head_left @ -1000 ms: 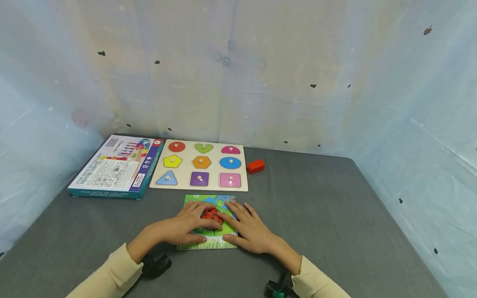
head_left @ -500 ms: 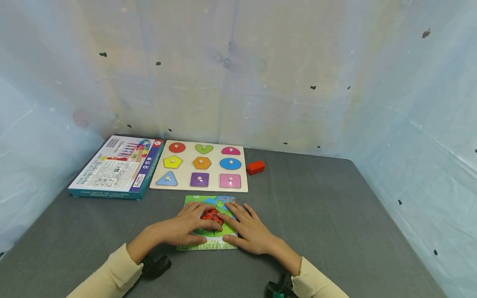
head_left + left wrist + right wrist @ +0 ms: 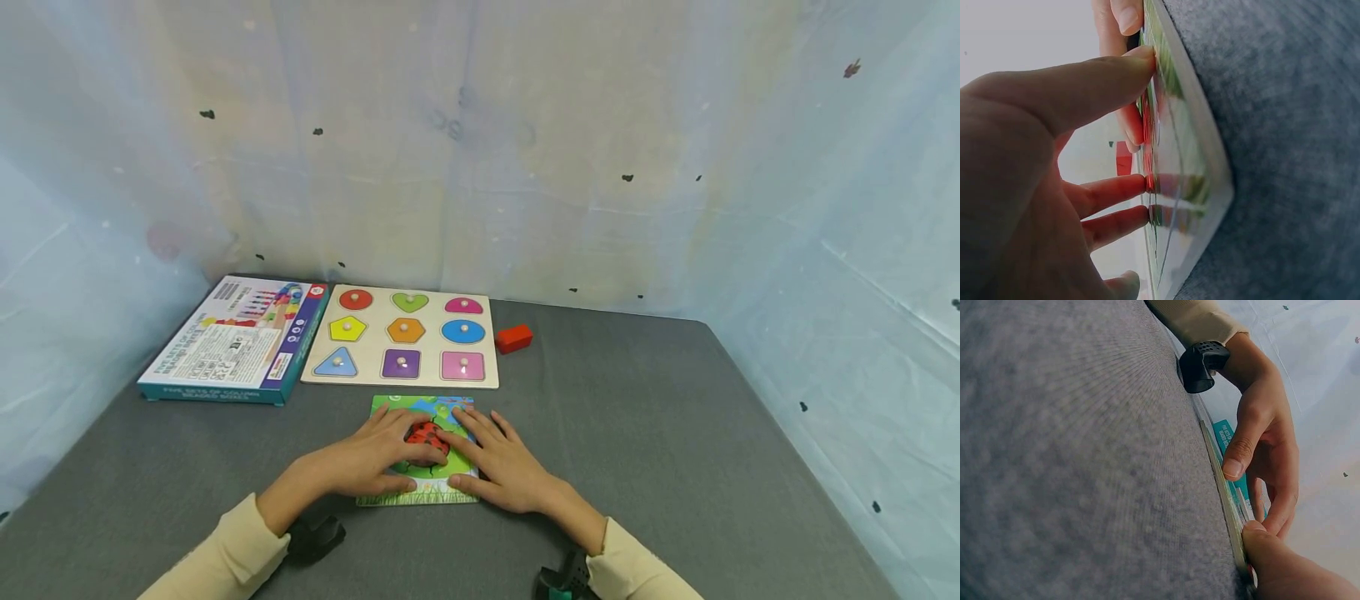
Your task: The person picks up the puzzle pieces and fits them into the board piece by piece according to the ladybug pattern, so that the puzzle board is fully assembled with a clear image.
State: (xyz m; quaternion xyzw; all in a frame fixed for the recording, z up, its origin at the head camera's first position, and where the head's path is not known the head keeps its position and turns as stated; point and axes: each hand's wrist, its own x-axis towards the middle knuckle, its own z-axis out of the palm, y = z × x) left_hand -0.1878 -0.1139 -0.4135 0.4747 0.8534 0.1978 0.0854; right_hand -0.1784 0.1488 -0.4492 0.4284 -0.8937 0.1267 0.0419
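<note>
A small square ladybug jigsaw puzzle [image 3: 423, 493], green with a red spotted ladybug in the middle, lies flat on the grey table. My left hand [image 3: 378, 454] rests on its left side, fingertips and thumb touching the picture. On its right side rests my right hand [image 3: 506, 467], fingers spread. In the left wrist view, the fingertips of the left hand [image 3: 1035, 162] press on the puzzle's glossy top, and cut lines between pieces show. The right wrist view has the puzzle's edge [image 3: 1225, 494] side-on, with both thumbs touching it. Neither hand grips anything.
Behind the puzzle lies a wooden shape board [image 3: 431, 312] with several coloured knobbed pieces. A boxed toy set [image 3: 232, 333] is at the back left. Right of the board sits a red block [image 3: 514, 338]. Pale plastic sheeting [image 3: 480, 150] encloses the back and sides.
Both hands stay in the same place on the puzzle. Only a slight shift of the head view shows.
</note>
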